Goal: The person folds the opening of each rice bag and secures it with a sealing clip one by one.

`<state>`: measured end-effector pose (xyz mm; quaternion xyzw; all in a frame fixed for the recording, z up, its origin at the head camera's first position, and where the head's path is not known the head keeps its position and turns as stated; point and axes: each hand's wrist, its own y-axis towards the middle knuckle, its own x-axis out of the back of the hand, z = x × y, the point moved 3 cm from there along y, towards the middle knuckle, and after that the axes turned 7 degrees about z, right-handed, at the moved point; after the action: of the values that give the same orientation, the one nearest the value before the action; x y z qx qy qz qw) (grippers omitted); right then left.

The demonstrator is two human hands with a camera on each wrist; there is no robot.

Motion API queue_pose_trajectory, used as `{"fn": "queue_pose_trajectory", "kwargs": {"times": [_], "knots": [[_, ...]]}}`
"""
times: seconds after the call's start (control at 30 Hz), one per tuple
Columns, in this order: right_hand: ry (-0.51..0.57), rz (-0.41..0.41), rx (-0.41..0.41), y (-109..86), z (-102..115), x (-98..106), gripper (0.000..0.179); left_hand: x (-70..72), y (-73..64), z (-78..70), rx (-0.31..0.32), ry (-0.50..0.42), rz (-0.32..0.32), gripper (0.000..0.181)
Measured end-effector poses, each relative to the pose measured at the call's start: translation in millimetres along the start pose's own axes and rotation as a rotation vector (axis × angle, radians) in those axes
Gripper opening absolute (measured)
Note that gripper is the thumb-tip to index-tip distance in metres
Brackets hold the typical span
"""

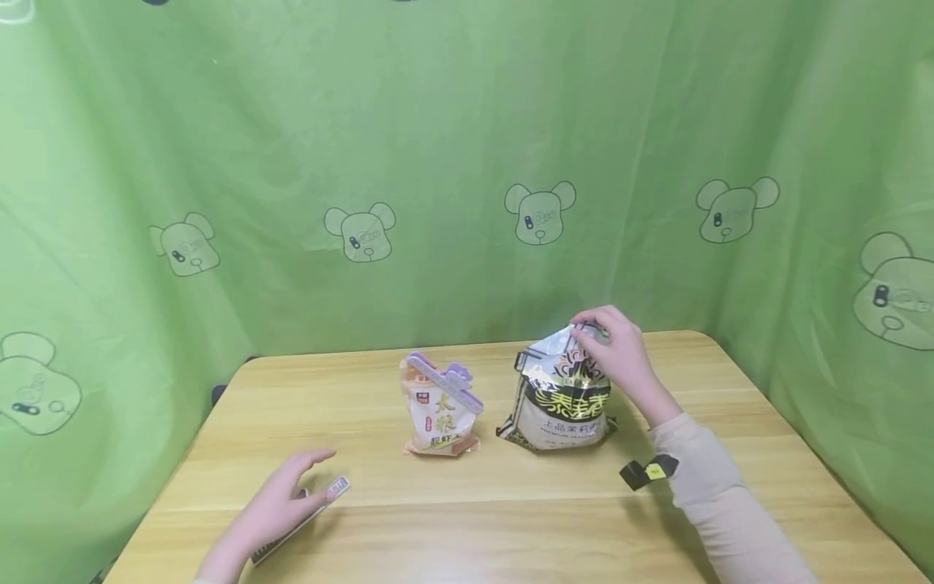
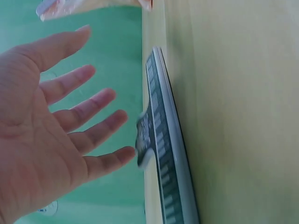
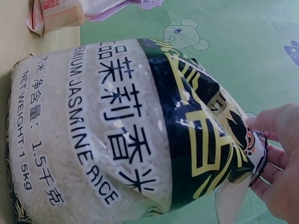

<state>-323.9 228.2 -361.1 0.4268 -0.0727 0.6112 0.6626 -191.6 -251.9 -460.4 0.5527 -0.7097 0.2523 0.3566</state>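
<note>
My right hand (image 1: 616,345) pinches the top corner of a jasmine rice bag (image 1: 565,414), which stands upright at the back right of the table. In the right wrist view, thumb and fingers (image 3: 275,161) grip the bag's gathered upper edge, and white grains show through its clear front. Low on the left, my left hand (image 1: 280,503) is over a long grey bag clip (image 1: 338,488) with a dark patterned face. The left wrist view shows that hand (image 2: 51,126) with fingers spread and the palm bare, the clip (image 2: 163,140) lying just beyond the fingertips.
Left of the rice bag stands a smaller food packet (image 1: 441,418) with a purple bag clip (image 1: 448,383) across its top. A black piece with a yellow label (image 1: 649,472) sits by the right sleeve. Green curtains (image 1: 438,122) enclose the wooden table (image 1: 467,535).
</note>
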Motion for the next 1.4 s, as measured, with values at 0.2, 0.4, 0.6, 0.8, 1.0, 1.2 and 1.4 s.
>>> {"fn": "queue_pose_trajectory", "kwargs": {"times": [0.2,0.4,0.6,0.8,1.0,1.2,1.4], "knots": [[0.000,0.000,-0.003,-0.1,-1,0,0.021,3.1,-10.1,9.2,0.009,0.025,0.037,0.066],[0.004,-0.007,0.002,-0.6,0,0,0.020,3.2,-11.9,18.2,0.082,0.033,0.067,0.071],[0.002,-0.012,0.007,-0.7,0,0,0.020,2.6,-13.3,23.5,0.136,0.099,0.079,0.071],[-0.001,-0.017,0.011,-0.4,-1,-1,0.020,4.1,-14.5,26.6,0.191,0.124,0.098,0.059],[-0.003,-0.021,0.011,-0.4,-1,-1,0.020,4.3,-13.1,29.0,0.227,0.131,0.092,0.050],[0.013,-0.025,0.004,-0.9,-3,-1,0.023,3.8,-11.4,27.2,0.231,0.136,0.061,0.042],[0.042,-0.027,-0.031,-1.5,-7,-2,0.031,4.1,-9.2,24.3,0.267,0.102,0.060,0.032]]}}
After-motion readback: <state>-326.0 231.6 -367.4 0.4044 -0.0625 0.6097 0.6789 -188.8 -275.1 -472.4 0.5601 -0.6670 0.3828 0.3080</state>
